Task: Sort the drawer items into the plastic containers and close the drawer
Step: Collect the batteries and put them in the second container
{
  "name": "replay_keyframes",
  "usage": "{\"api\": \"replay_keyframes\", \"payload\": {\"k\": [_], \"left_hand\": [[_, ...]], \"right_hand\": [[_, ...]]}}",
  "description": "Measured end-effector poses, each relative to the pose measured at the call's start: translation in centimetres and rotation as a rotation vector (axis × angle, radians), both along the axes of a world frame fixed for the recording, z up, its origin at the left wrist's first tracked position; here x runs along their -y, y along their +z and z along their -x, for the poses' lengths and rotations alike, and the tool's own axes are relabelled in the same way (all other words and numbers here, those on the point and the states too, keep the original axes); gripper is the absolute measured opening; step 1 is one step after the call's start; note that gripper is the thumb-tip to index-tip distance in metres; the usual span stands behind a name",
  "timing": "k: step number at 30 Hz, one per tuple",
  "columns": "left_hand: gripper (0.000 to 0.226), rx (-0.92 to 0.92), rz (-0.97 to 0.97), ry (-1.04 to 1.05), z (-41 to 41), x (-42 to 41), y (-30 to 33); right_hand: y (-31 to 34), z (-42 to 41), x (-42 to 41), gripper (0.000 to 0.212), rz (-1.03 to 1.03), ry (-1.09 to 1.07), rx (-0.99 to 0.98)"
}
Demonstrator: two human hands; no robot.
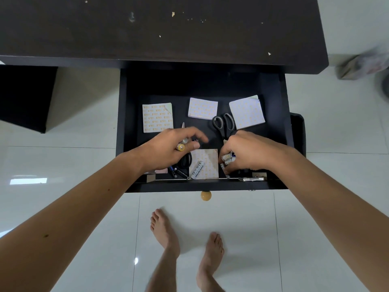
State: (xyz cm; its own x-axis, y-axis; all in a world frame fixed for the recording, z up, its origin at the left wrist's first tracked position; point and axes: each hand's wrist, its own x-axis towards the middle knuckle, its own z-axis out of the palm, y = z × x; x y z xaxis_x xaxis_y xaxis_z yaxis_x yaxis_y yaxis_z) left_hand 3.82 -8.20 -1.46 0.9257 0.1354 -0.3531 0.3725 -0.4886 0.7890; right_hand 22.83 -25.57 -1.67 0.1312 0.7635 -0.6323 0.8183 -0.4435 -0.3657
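A dark drawer [283,131] is seen pulled out from under a dark desk [147,28], with a round wooden knob [205,196] at its front. At the left of the drawer floor a patterned paper pad [157,117] lies flat. Just in front of it the left hand [168,149] is held over the drawer, its fingers curled around a yellow-tipped battery [180,147]; a thin metal tool [183,131] is seen beside the fingers, though whether it is gripped cannot be told. Beneath that hand several dark batteries [179,172] are scattered near the front wall. In the middle, a second pad [202,108] lies toward the back, and a third pad [207,159] lies near the front with a white battery [197,170] resting on it. Grey-handled scissors [223,123] lie between the back pads. At the right a fourth pad [246,112] is set at an angle. The right hand [246,152] is closed around a bunch of light-coloured batteries [227,158] near the front right corner. Bare feet [166,230] are seen on the white tiled floor [84,207].
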Motion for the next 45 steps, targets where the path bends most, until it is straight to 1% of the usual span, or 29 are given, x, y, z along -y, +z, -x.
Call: {"api": "replay_keyframes", "payload": {"k": [2, 3, 7, 11, 13, 15, 16, 19, 22, 25, 28, 31, 36, 39, 41, 43, 45], "left_hand": [[0.005, -0.012, 0.012, -0.005, -0.1, 0.2, -0.1], [0.003, -0.031, 0.009, -0.002, -0.1, 0.3, -0.2], [0.014, -0.143, -0.065, -0.044, -0.3, 0.7, -0.6], [0.034, -0.24, -0.295, -0.155, -0.5, 1.5, -0.7], [0.046, -0.258, -0.43, -0.18, -0.8, 1.9, -0.7], [0.051, -0.259, -0.523, -0.203, -1.2, 2.3, -0.6], [0.048, -0.259, -0.551, -0.211, -1.3, 2.4, -0.5], [0.031, -0.242, -0.571, -0.221, -1.3, 2.3, -0.3], [0.023, -0.208, -0.501, -0.202, -0.6, 1.8, -0.1], [0.017, -0.196, -0.31, -0.1, 0.1, 1.0, 0.1], [0.018, -0.136, -0.167, 0.023, 0.2, 0.7, 0.5], [0.022, -0.111, -0.103, 0.108, 0.4, 0.5, 0.5], [0.026, -0.113, -0.06, 0.15, 1.1, 0.0, 0.4], [0.026, -0.101, 0.017, 0.175, 1.4, -0.1, 0.4], [0.026, -0.078, 0.072, 0.187, 1.6, -0.2, 0.4], [0.029, -0.052, 0.107, 0.19, 1.7, -0.3, 0.5], [0.031, -0.028, 0.12, 0.188, 1.8, -0.5, 0.6]], "right_hand": [[0.0, 0.1, 0.1, 0.023, 0.01, 0.011, 0.002], [0.0, 0.2, 0.1, 0.025, 0.015, 0.014, 0.0], [0.4, 0.3, 0.5, 0.028, -0.025, -0.023, -0.003], [1.2, -0.3, 1.2, 0.021, -0.133, -0.141, -0.019], [1.5, -0.7, 1.5, 0.019, -0.184, -0.221, -0.009], [1.6, -0.8, 1.7, 0.02, -0.214, -0.271, 0.01], [1.6, -0.7, 1.7, 0.022, -0.221, -0.286, 0.016], [1.5, -0.6, 1.8, 0.03, -0.222, -0.327, 0.033], [1.2, -0.4, 1.8, 0.038, -0.169, -0.328, 0.074], [1.2, -0.1, 1.8, 0.046, -0.087, -0.323, 0.08], [1.2, 0.3, 1.8, 0.048, -0.045, -0.326, 0.059], [1.2, 0.5, 1.8, 0.044, -0.023, -0.354, 0.026], [1.3, 0.9, 1.9, 0.039, -0.053, -0.342, -0.005], [1.3, 0.9, 1.8, 0.041, -0.058, -0.371, -0.117], [1.5, 0.9, 2.0, 0.043, -0.063, -0.354, -0.165], [1.7, 0.9, 2.2, 0.036, -0.089, -0.343, -0.185], [2.0, 0.8, 2.2, 0.024, -0.117, -0.347, -0.2]]}}
